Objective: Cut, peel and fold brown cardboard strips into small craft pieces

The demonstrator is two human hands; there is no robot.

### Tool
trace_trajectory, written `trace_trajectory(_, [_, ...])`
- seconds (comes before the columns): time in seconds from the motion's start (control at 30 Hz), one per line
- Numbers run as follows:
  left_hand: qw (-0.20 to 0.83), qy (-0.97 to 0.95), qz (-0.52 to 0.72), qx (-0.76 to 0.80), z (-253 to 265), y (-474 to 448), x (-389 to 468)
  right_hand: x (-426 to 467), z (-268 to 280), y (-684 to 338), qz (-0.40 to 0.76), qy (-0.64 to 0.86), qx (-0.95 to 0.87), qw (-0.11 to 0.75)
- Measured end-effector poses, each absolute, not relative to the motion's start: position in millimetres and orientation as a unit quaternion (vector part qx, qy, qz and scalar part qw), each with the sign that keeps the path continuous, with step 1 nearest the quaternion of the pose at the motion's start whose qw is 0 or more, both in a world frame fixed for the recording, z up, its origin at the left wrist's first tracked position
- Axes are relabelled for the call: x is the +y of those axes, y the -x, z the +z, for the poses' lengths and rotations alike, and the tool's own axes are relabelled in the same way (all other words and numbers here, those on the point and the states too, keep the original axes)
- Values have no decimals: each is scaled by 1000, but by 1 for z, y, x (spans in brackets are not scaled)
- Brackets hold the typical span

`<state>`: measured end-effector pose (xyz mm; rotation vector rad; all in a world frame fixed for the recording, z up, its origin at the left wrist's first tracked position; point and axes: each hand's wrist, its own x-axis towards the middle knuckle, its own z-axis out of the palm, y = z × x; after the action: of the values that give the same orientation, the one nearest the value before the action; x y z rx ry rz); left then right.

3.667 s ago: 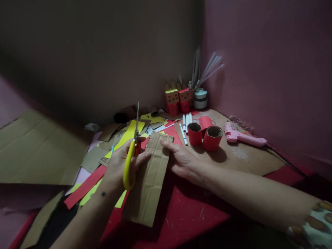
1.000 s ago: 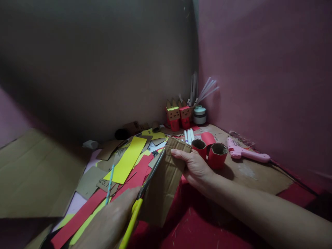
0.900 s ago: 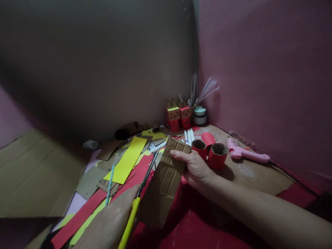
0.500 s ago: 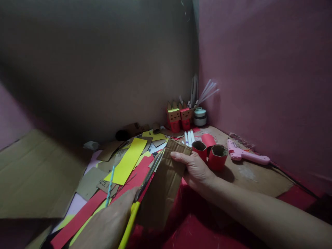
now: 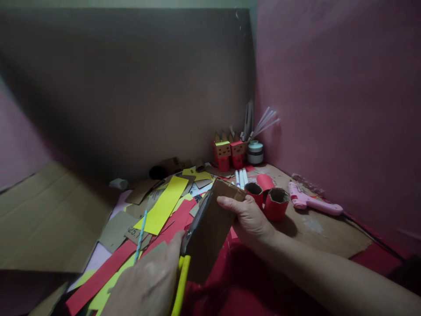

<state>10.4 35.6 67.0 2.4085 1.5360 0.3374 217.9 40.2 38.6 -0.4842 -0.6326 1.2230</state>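
My left hand is closed round a pair of scissors with yellow handles. The dark blades lie along the left edge of a brown cardboard piece; whether they bite into it I cannot tell. My right hand pinches the cardboard near its upper right corner, thumb on top and fingers hidden behind. Just beyond that hand stand red paper-covered cardboard tubes. Under and beside my left hand are a red paper strip, a yellow paper strip and a blue striped straw.
A pink glue gun with a dark cord lies at the right. Towards the corner stand red figures with cardboard faces, a pale lidded jar, glue sticks and white markers. A large cardboard sheet rises at the left.
My left hand and the scissors have moved right, bringing the blades against the cardboard's left edge. My right hand keeps its grip on the cardboard. The view has tilted slightly.
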Motion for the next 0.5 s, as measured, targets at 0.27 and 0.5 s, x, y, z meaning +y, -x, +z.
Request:
trace_trajectory(0.27, [108,-860,78,493,73,-18,34,36,41,-214,579,230,-259,738])
trace_trajectory(0.5, [38,-867,65,493,84,-30,31,33,41,-209,598,207,-229,740])
